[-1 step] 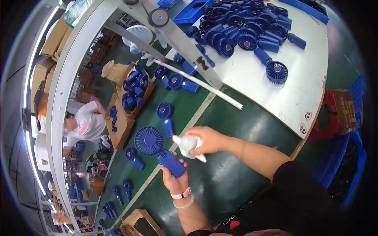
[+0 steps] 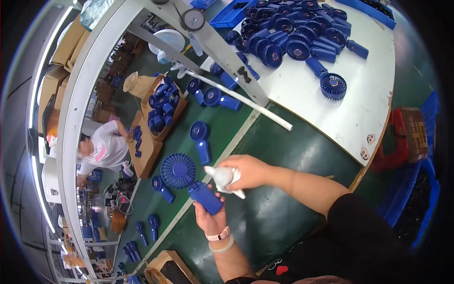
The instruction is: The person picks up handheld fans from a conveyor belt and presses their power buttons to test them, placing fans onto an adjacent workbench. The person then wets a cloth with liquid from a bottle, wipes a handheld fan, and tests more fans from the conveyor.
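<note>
A blue handheld fan point(image 2: 206, 197) is gripped by its handle in my left hand point(image 2: 210, 219), its round slatted head tilted up and left. My right hand point(image 2: 250, 171) closes on a bunched white cloth point(image 2: 234, 190) with a rounded greyish bulge. The cloth is just right of the fan's handle; whether the two touch I cannot tell. What the bulge is, under my fingers, cannot be made out. Just beyond them, another blue fan point(image 2: 200, 136) lies on the green table point(image 2: 274, 208). A smaller-looking fan point(image 2: 163, 189) lies to the left.
Many blue fans point(image 2: 298, 49) are heaped on the white table point(image 2: 359, 109) at the far right. A carton point(image 2: 163, 120) of fans stands far left, near a person point(image 2: 106, 149). A metal post point(image 2: 229, 59) and a white rod point(image 2: 239, 97) stand between the tables.
The cloth in my right hand has shifted very slightly to the left and turned a little. My left hand and the fan look nearly unmoved.
</note>
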{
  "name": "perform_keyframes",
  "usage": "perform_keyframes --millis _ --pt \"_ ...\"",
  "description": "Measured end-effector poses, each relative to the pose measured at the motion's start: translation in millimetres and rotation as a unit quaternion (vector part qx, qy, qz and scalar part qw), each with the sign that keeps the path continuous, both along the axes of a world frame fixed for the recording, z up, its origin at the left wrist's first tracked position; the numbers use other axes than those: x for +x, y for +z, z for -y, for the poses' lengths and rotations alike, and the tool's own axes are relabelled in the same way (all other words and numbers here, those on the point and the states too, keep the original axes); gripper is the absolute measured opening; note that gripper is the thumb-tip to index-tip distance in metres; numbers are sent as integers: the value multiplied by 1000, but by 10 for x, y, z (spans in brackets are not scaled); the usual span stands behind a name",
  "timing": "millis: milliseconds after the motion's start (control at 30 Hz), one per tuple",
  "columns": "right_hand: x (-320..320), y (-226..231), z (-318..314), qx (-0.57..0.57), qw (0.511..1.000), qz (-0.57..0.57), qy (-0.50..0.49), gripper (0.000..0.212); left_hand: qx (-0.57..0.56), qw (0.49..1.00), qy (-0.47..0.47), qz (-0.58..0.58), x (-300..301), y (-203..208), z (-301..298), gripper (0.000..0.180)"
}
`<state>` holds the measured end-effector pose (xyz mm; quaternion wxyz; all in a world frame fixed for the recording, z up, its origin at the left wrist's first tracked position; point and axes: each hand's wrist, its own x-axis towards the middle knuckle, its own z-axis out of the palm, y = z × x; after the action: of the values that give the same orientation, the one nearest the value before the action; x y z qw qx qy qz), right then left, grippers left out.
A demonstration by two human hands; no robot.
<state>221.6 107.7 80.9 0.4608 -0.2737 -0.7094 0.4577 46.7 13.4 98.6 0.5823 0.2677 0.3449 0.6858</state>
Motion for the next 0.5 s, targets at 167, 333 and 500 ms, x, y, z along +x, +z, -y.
perform_keyframes --millis 167,333,500 --pt "-376 305 376 313 912 187 -186 22 113 972 100 -178 53 24 247 49" --pt "-561 294 667 401 857 235 -221 19 76 946 173 -265 89 69 356 52" --pt "-505 460 589 402 852 222 -251 17 96 951 160 -245 232 140 498 50"
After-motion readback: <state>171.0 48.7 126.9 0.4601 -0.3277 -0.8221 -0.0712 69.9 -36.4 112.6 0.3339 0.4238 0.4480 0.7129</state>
